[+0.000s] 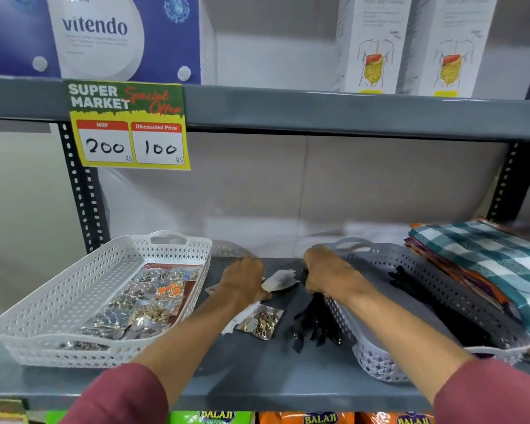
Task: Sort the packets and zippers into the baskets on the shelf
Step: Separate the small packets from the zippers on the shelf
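Observation:
A white lattice basket (58, 301) on the left of the grey shelf holds several clear packets of trinkets (147, 304). A grey-lilac basket (377, 359) on the right holds dark zippers. My left hand (245, 281) rests palm down on white packets (280, 280) between the baskets. One clear packet of gold trinkets (260, 322) lies just below it. My right hand (328, 272) is closed on a bunch of black zippers (315, 322) that hangs over the grey basket's left rim onto the shelf.
A stack of folded checked cloth (484, 261) lies right of the grey basket. A price sign (129, 127) hangs from the upper shelf, which carries boxes. Snack bags (318, 419) sit on the shelf below.

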The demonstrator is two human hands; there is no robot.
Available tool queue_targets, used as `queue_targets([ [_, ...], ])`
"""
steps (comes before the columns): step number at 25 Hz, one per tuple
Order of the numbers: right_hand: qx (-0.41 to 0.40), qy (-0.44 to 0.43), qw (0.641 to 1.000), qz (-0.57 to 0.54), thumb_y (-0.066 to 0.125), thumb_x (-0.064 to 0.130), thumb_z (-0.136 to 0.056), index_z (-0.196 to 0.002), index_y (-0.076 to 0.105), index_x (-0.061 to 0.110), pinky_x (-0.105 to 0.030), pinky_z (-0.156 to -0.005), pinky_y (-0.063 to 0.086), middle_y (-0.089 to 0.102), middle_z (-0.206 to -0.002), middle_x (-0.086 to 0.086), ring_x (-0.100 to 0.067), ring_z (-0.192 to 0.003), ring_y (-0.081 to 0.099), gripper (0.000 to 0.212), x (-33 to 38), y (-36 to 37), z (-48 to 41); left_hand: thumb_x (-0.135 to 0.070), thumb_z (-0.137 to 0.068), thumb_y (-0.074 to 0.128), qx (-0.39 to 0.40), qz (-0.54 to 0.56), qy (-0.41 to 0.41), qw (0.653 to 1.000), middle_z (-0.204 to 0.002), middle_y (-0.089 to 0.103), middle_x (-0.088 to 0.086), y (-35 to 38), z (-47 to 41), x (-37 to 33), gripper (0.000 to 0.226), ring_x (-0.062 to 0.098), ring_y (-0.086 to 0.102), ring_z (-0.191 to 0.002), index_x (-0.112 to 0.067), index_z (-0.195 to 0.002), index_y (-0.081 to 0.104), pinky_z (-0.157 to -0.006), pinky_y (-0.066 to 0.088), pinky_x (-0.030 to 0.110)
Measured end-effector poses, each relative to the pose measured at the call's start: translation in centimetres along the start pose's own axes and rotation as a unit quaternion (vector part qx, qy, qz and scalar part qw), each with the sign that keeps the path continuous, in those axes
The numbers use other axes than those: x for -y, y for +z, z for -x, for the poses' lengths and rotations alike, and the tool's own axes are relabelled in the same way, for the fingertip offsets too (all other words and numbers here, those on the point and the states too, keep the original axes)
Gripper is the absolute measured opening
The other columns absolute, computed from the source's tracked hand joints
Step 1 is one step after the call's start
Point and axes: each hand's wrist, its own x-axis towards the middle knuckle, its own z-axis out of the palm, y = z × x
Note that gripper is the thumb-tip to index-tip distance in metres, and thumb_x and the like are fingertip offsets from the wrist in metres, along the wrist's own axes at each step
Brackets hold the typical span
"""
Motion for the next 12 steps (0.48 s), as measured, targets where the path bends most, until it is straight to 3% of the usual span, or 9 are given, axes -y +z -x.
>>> queue_targets([
  [2,-0.027,-0.010,0.997,0.072,0.061,0.006,-0.086,-0.110,0.060,0.007,-0.035,-0.090,0.048,0.057,-0.118,-0.012,-0.028,-0.108,0.060,0.025,0.1,0.9,0.5,-0.037,-0.074,0.078,0.002,-0.003,-0.003,1.000,-0.111,0.068,0.012,0.0,0.2,-0.3,0.045,0.032,0.066,-0.104,-0.004,-0.101,0.065,-0.083,0.053,0.040],
  [5,-0.040,-0.036,0.973,0.226,0.050,0.012,-0.092,-0.125,0.057,0.012,-0.038,-0.109,0.029,0.058,-0.126,-0.007,-0.025,-0.120,0.055,0.034,0.2,2.9,0.7,-0.034,-0.078,0.076,-0.017,-0.011,0.011,1.000,-0.108,0.068,0.014,-0.1,0.3,-0.6,0.040,0.033,0.066,-0.102,-0.002,-0.099,0.065,-0.081,0.052,0.040],
  [9,-0.040,-0.042,0.955,0.289,0.050,0.016,-0.092,-0.116,0.061,0.014,-0.038,-0.108,0.024,0.062,-0.115,-0.004,-0.024,-0.116,0.054,0.026,-0.3,3.9,0.8,-0.024,-0.083,0.073,-0.046,-0.011,0.014,0.999,-0.100,0.070,0.013,0.0,-0.1,0.1,0.029,0.029,0.069,-0.092,-0.002,-0.101,0.066,-0.083,0.057,0.040],
  [12,-0.083,-0.061,0.967,0.234,0.055,0.020,-0.091,-0.114,0.063,0.013,-0.038,-0.104,0.031,0.065,-0.113,-0.006,-0.027,-0.114,0.057,0.025,-0.4,3.6,0.9,-0.024,-0.081,0.074,-0.061,0.071,-0.007,0.996,-0.095,0.071,0.013,-1.1,-0.6,0.9,0.026,0.029,0.069,-0.084,-0.004,-0.096,0.068,-0.078,0.059,0.042],
])
